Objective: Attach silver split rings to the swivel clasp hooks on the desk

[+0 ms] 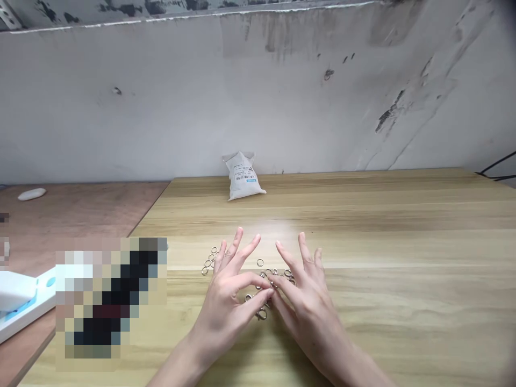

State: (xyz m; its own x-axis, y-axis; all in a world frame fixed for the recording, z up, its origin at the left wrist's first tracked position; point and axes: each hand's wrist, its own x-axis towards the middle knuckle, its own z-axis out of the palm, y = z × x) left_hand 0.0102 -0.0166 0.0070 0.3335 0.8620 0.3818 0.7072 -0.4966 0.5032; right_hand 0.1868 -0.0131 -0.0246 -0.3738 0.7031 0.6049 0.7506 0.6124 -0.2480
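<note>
Thumbs and forefingers pinch together: left hand (226, 293) and right hand (309, 299) meet amid scattered rings (260, 266), a metal bit (271, 284) between their tips. It looks light, stiff, slick; best held by its edges.

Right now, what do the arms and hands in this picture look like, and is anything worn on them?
These are a person's left hand and right hand, each with slender fingers. No gloves, watch or bracelets show. The forearms are bare as far as visible, without sleeves or cables.
</note>
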